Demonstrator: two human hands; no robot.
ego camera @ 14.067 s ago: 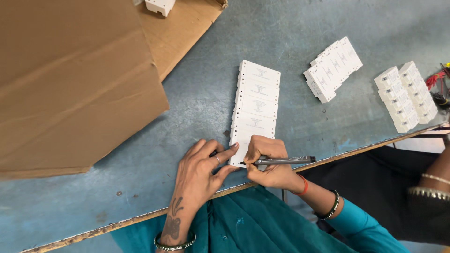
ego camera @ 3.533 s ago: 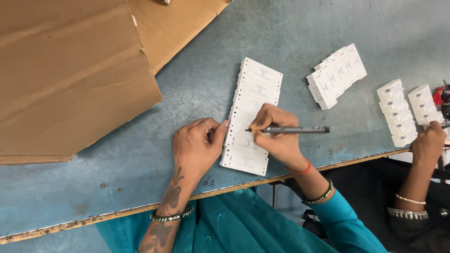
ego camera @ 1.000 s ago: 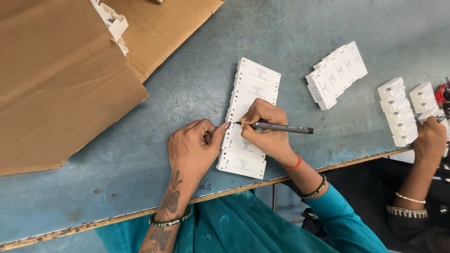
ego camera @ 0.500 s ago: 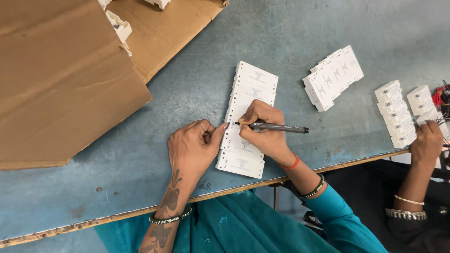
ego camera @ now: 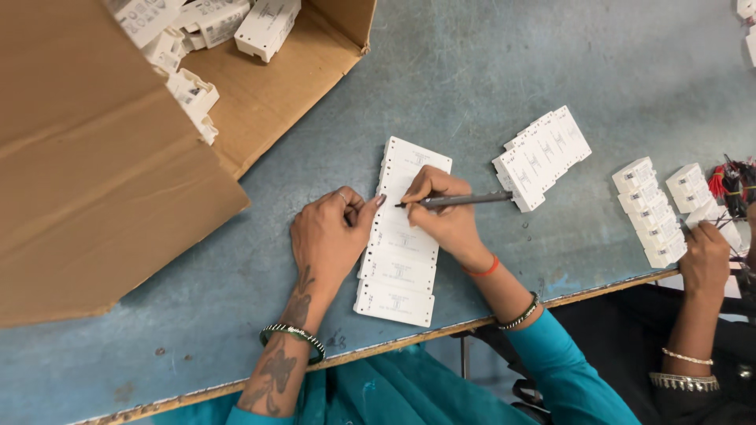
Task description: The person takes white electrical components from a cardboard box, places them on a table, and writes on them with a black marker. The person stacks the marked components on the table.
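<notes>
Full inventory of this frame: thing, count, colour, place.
row of modules: one row of several, white, table centre, under both hands
pen: one, dark grey, in the right hand, tip on the row
loose block of modules: one, white, right of the row
two short module rows: two, white, near the right table edge
wire bundle: one, red and black, far right edge
cardboard box: one, brown, open, upper left, with white modules inside
table: one, worn blue
co-worker's hand: one, by the short rows
left hand: steadies the row's left edge
right hand: grips the pen
</notes>
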